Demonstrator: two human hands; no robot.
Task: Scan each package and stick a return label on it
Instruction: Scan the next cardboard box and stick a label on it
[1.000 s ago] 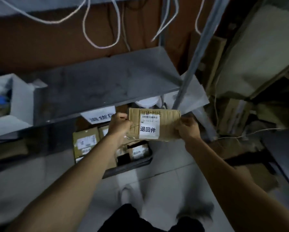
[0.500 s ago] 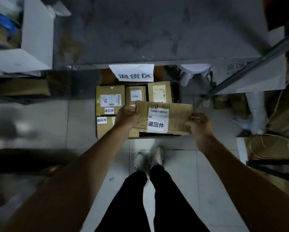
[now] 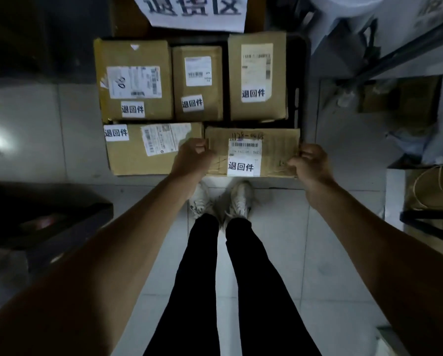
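Labelled package held over the last free slot of the returns crate.

The package (image 3: 251, 152), already bearing its white return label (image 3: 243, 167), was level at the crate's near-right corner, beside four labelled boxes, apparently to complete the row. Left hand (image 3: 192, 158) pinched its left edge with curled fingers; right hand (image 3: 309, 164) curled round its right edge. That two-sided grip probably kept it flat and label-up. Whether it rested on the black crate (image 3: 301, 80) or hung just above could not be told. The barcode sticker (image 3: 245, 146) was too blurred to read. The returns sign (image 3: 194, 11) was cut off at the top, and no scanner was in view.
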